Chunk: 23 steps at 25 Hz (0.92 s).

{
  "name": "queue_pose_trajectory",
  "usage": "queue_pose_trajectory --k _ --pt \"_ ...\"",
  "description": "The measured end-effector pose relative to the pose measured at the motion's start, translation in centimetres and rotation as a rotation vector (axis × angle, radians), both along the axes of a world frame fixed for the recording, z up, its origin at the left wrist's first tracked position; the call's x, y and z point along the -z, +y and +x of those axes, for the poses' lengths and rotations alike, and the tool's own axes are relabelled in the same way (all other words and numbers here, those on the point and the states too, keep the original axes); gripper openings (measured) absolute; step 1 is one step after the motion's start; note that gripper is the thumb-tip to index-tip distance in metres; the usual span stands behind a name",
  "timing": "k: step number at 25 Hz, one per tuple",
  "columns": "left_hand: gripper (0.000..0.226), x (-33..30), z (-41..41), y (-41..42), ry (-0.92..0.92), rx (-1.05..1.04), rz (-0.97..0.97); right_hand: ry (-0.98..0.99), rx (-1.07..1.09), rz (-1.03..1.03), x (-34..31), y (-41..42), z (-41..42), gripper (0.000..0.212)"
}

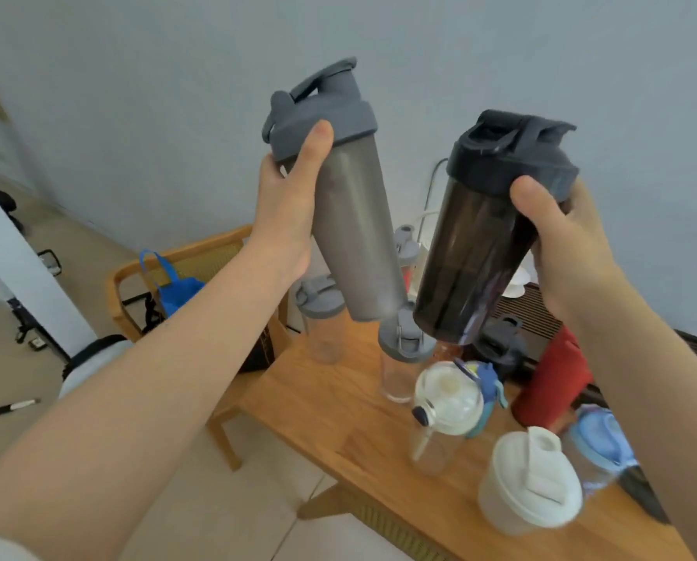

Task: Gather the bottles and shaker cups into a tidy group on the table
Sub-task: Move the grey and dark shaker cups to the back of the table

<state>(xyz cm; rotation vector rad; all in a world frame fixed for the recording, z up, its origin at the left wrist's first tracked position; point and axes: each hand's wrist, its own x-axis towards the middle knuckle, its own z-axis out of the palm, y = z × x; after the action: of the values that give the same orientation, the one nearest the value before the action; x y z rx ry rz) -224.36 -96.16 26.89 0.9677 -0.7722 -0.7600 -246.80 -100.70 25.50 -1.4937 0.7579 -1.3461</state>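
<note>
My left hand [286,204] grips a tall grey shaker cup [354,220] with a grey flip lid, held high and tilted. My right hand [561,240] holds a smoky black shaker cup [476,253] with a black lid, also raised above the wooden table [338,423]. Below stand two clear shakers with grey lids [322,317] [403,358], a clear bottle with a cream lid [444,406], a white shaker cup [529,483], a red bottle [553,378], a blue-lidded bottle [601,447] and a small black shaker [500,350].
A wooden chair [201,257] with a blue bag [176,289] stands left of the table. A dark slatted tray [533,305] lies at the table's far right. A grey wall rises behind. Tiled floor shows at the lower left.
</note>
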Motion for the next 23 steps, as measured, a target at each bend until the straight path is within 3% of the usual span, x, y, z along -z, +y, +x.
queue_pose_trajectory --k 5,11,17,23 --pt "0.072 0.0 4.5 -7.5 -0.088 0.093 -0.008 0.15 0.024 0.097 0.2 -6.6 4.5 0.063" --pt "0.077 2.2 9.4 -16.8 -0.214 0.144 0.079 0.199 0.044 0.131 2.4 -14.8 9.1 0.06" --pt "0.098 7.2 14.3 -23.5 -0.311 0.452 0.127 0.373 -0.029 0.196 6.9 -19.5 13.1 0.08" --pt "0.108 15.6 17.6 -27.8 -0.289 0.758 0.295 0.657 0.008 0.333 11.3 -20.6 15.1 0.086"
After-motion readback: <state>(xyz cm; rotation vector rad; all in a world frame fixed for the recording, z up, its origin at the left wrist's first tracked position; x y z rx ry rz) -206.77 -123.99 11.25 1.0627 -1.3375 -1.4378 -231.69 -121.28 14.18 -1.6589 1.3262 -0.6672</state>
